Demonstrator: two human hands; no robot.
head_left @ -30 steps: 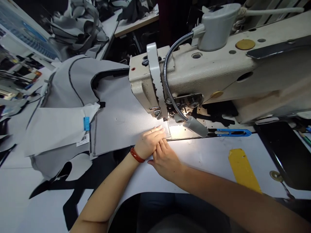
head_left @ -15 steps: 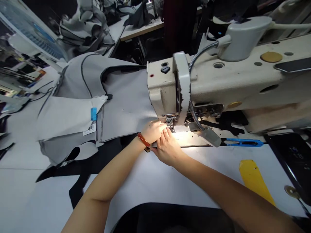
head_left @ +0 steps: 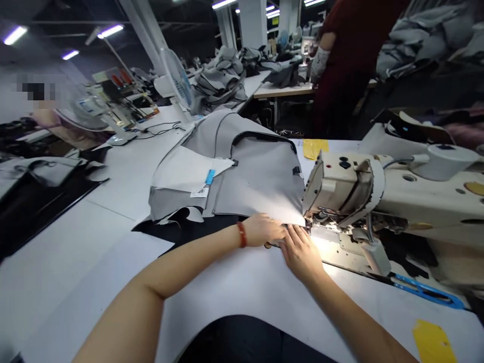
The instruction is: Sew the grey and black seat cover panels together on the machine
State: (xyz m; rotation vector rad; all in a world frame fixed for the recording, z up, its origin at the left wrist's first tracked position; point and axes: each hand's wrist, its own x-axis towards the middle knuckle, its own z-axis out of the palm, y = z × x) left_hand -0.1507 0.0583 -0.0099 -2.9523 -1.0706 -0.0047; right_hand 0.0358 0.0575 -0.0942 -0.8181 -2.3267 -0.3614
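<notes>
A large grey fabric piece (head_left: 260, 184) with dark seams lies left of the sewing machine's needle area, over black fabric (head_left: 223, 228). At its lit front edge, my left hand (head_left: 264, 229), with a red bracelet on the wrist, has its fingers closed on the cloth. Beside it, close to the needle area, my right hand (head_left: 302, 252) rests its fingers stretched and flat on the same edge. The two hands touch or nearly touch. The sewing machine (head_left: 340, 186) stands just beyond my right fingertips. Cloth under the hands is hidden.
Blue thread snips (head_left: 427, 291) lie by the machine bed, with a yellow card (head_left: 433, 340) in front. A white fan (head_left: 176, 78) stands behind the fabric. Farther back are fabric heaps (head_left: 223, 75), a standing person (head_left: 351, 60) in dark red and another person at left.
The view has tilted up and turned left, showing more of the room. The grey fabric and both hands now sit a little left of the needle, apart from the machine head.
</notes>
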